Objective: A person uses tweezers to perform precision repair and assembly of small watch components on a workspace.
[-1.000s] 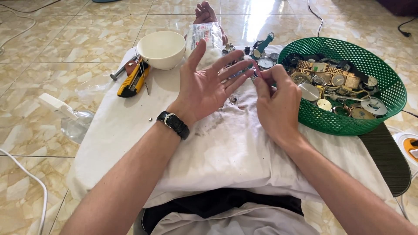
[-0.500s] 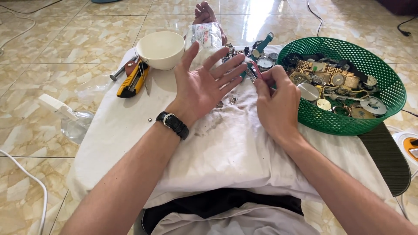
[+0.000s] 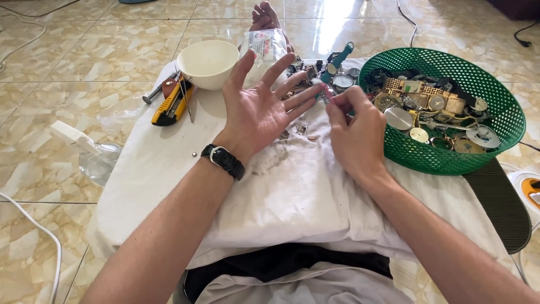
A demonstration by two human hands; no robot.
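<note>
Now hold left hand [image 3: 256,112] flat, fingers spread, frame centre; keep right hand [image 3: 354,132] pinching small pink-tipped tool [image 3: 328,93] steady

One package shows: a small clear plastic bag [image 3: 269,46] with a white label printed in red and green, lying at twelve o'clock on the white-covered surface [image 3: 140,169], just beside the white bowl [image 3: 207,63], at its three o'clock.

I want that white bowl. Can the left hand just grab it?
Probably yes. The left hand is open, seems to hold nothing, and is right beside the white bowl, with only bare cloth between them.
</note>
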